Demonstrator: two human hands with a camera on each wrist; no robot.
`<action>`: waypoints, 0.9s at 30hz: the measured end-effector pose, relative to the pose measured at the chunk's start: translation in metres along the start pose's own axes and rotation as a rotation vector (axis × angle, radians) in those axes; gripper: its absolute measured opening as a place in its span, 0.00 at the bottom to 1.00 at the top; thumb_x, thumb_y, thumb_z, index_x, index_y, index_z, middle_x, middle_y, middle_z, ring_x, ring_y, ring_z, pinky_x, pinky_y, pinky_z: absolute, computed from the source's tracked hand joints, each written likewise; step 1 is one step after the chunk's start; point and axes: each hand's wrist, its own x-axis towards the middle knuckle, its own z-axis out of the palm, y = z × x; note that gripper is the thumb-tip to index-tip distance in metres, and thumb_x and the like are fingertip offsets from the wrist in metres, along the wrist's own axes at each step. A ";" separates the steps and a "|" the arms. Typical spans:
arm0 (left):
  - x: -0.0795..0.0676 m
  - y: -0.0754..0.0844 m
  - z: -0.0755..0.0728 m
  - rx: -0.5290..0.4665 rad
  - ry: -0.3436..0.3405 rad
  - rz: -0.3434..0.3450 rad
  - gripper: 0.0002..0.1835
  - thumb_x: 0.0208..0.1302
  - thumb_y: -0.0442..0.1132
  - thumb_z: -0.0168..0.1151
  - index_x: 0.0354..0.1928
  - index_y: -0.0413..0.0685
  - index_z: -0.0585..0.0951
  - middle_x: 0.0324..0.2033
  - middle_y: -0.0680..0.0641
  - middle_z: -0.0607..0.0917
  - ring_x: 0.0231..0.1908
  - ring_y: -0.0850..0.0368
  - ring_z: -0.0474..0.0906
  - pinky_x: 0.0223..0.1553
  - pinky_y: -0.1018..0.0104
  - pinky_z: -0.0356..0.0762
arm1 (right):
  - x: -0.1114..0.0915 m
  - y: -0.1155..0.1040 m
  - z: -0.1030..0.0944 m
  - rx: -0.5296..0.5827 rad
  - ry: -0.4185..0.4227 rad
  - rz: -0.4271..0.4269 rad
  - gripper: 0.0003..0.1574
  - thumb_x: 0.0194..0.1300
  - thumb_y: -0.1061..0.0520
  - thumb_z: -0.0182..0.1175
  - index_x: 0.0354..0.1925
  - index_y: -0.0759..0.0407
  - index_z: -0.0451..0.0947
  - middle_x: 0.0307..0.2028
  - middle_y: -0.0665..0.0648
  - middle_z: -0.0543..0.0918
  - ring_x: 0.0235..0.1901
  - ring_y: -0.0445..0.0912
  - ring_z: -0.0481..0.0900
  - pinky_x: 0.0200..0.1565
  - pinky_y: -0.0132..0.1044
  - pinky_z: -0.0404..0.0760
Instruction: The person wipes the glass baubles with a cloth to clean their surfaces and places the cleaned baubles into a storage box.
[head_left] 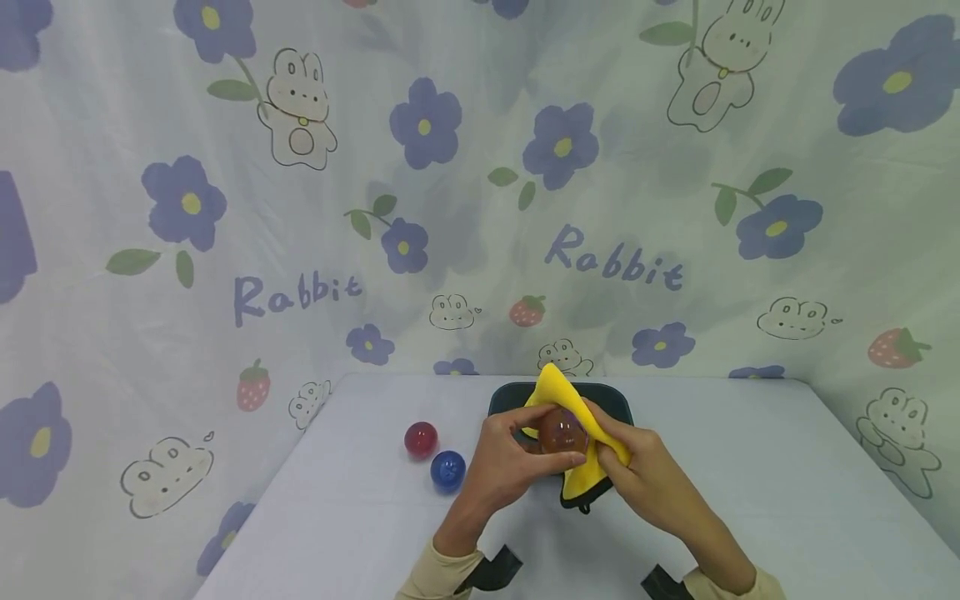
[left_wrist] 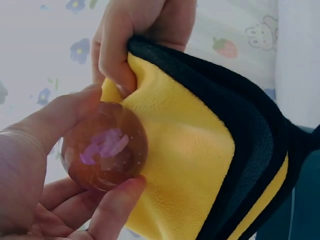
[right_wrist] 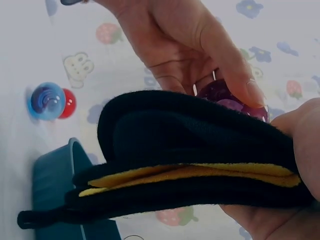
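My left hand (head_left: 495, 458) holds a see-through ball (head_left: 562, 433) with a purple shape inside, thumb on one side and fingers on the other. A folded cleaning cloth (head_left: 558, 387), yellow on one face and dark on the other, lies against the far side of the ball. My right hand (head_left: 648, 475) grips this cloth at its edge, beside the ball. In the left wrist view the ball (left_wrist: 105, 145) sits in front of the yellow face. The cloth's dark folds (right_wrist: 160, 132) cover much of the ball in the right wrist view.
On the white table (head_left: 337, 517), a red ball (head_left: 421, 440) and a blue ball (head_left: 448, 472) stand left of my hands. Behind the hands is a dark green tub (head_left: 618, 404). A curtain (head_left: 480, 200) printed with flowers and rabbits hangs past the table's far edge.
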 end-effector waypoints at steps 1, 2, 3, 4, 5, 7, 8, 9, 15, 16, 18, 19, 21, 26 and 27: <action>0.000 0.000 0.000 0.004 0.009 0.002 0.29 0.51 0.52 0.77 0.57 0.62 0.82 0.49 0.56 0.87 0.41 0.62 0.83 0.39 0.67 0.86 | 0.000 0.000 0.000 0.004 -0.002 0.003 0.33 0.70 0.67 0.52 0.71 0.62 0.63 0.36 0.56 0.84 0.16 0.32 0.64 0.19 0.27 0.74; 0.000 -0.001 0.000 0.009 0.019 0.006 0.28 0.51 0.53 0.77 0.56 0.62 0.82 0.48 0.56 0.87 0.41 0.62 0.83 0.38 0.67 0.86 | 0.000 0.000 0.000 0.008 -0.005 0.006 0.33 0.70 0.67 0.52 0.71 0.62 0.62 0.34 0.55 0.83 0.16 0.32 0.64 0.19 0.27 0.74; 0.001 -0.001 0.000 0.013 0.029 0.012 0.27 0.51 0.53 0.76 0.55 0.62 0.83 0.47 0.55 0.87 0.41 0.62 0.82 0.38 0.67 0.86 | -0.001 -0.001 0.000 0.013 -0.007 0.010 0.33 0.70 0.66 0.52 0.72 0.62 0.62 0.32 0.54 0.82 0.16 0.32 0.64 0.19 0.27 0.74; 0.001 -0.002 0.000 0.015 0.039 0.018 0.26 0.51 0.53 0.76 0.55 0.62 0.83 0.47 0.55 0.88 0.41 0.61 0.82 0.37 0.67 0.86 | -0.001 -0.002 0.000 0.017 -0.010 0.018 0.33 0.70 0.66 0.52 0.72 0.62 0.62 0.30 0.52 0.80 0.15 0.32 0.64 0.19 0.27 0.74; 0.001 -0.002 0.000 0.016 0.049 0.028 0.26 0.51 0.52 0.76 0.54 0.62 0.84 0.46 0.55 0.88 0.41 0.61 0.82 0.36 0.66 0.86 | -0.001 -0.002 0.000 0.021 -0.013 0.024 0.33 0.70 0.65 0.52 0.72 0.62 0.62 0.29 0.51 0.79 0.15 0.32 0.64 0.19 0.27 0.74; 0.001 -0.003 0.000 0.010 0.067 0.038 0.24 0.51 0.52 0.76 0.53 0.62 0.84 0.44 0.55 0.88 0.41 0.60 0.81 0.35 0.66 0.85 | -0.001 -0.003 0.000 0.029 -0.021 0.041 0.33 0.71 0.65 0.53 0.72 0.62 0.61 0.27 0.50 0.76 0.15 0.33 0.64 0.19 0.27 0.75; 0.002 -0.004 0.001 0.003 0.074 0.042 0.24 0.51 0.52 0.76 0.52 0.62 0.84 0.44 0.55 0.88 0.41 0.60 0.81 0.34 0.66 0.85 | 0.000 -0.003 0.001 0.034 -0.027 0.051 0.34 0.71 0.64 0.53 0.72 0.62 0.61 0.26 0.50 0.75 0.16 0.33 0.64 0.20 0.27 0.75; 0.002 -0.004 0.001 -0.005 0.080 0.041 0.24 0.51 0.51 0.76 0.52 0.63 0.84 0.44 0.55 0.87 0.41 0.59 0.81 0.34 0.66 0.85 | 0.000 -0.004 0.001 0.039 -0.032 0.058 0.34 0.71 0.64 0.53 0.72 0.63 0.61 0.26 0.50 0.74 0.16 0.33 0.64 0.20 0.27 0.75; 0.004 -0.006 0.003 -0.063 0.118 0.028 0.24 0.50 0.51 0.77 0.52 0.63 0.84 0.43 0.55 0.87 0.41 0.57 0.80 0.36 0.67 0.85 | 0.000 -0.005 0.001 0.054 -0.041 0.087 0.34 0.71 0.63 0.53 0.72 0.63 0.60 0.24 0.50 0.72 0.16 0.34 0.65 0.20 0.28 0.75; 0.004 -0.006 0.004 -0.071 0.128 0.027 0.24 0.51 0.50 0.77 0.52 0.63 0.84 0.44 0.54 0.87 0.42 0.57 0.80 0.37 0.67 0.85 | 0.000 -0.005 0.000 0.056 -0.040 0.089 0.34 0.71 0.63 0.54 0.72 0.63 0.60 0.24 0.50 0.72 0.17 0.34 0.66 0.20 0.28 0.76; 0.005 -0.007 0.004 -0.087 0.145 0.025 0.25 0.51 0.50 0.77 0.54 0.62 0.83 0.45 0.54 0.87 0.43 0.56 0.81 0.40 0.67 0.85 | 0.000 -0.006 0.000 0.063 -0.039 0.081 0.34 0.71 0.63 0.54 0.72 0.63 0.61 0.28 0.52 0.76 0.18 0.34 0.67 0.21 0.28 0.76; 0.006 -0.007 0.005 -0.092 0.153 0.021 0.26 0.51 0.49 0.77 0.54 0.63 0.82 0.46 0.54 0.87 0.44 0.56 0.81 0.41 0.67 0.85 | 0.000 -0.006 0.000 0.068 -0.040 0.076 0.34 0.71 0.63 0.54 0.72 0.63 0.61 0.31 0.55 0.79 0.19 0.35 0.68 0.21 0.28 0.77; 0.007 -0.008 0.005 -0.104 0.164 0.012 0.27 0.51 0.49 0.77 0.55 0.63 0.82 0.48 0.54 0.87 0.45 0.56 0.81 0.45 0.67 0.85 | 0.000 -0.006 -0.001 0.081 -0.040 0.067 0.34 0.71 0.63 0.54 0.72 0.63 0.61 0.40 0.60 0.84 0.19 0.34 0.67 0.21 0.28 0.77; 0.008 -0.010 0.006 -0.124 0.162 -0.014 0.25 0.52 0.48 0.77 0.54 0.62 0.82 0.50 0.55 0.86 0.48 0.56 0.81 0.47 0.68 0.85 | 0.000 -0.004 -0.003 0.093 -0.050 0.060 0.33 0.71 0.64 0.54 0.72 0.65 0.60 0.53 0.66 0.83 0.16 0.34 0.65 0.20 0.28 0.76; 0.008 -0.010 0.006 -0.123 0.159 -0.017 0.25 0.52 0.48 0.77 0.54 0.62 0.82 0.50 0.55 0.85 0.48 0.56 0.81 0.48 0.68 0.85 | 0.000 -0.004 -0.003 0.087 -0.053 0.058 0.33 0.71 0.64 0.53 0.72 0.66 0.60 0.53 0.66 0.83 0.17 0.33 0.66 0.20 0.28 0.76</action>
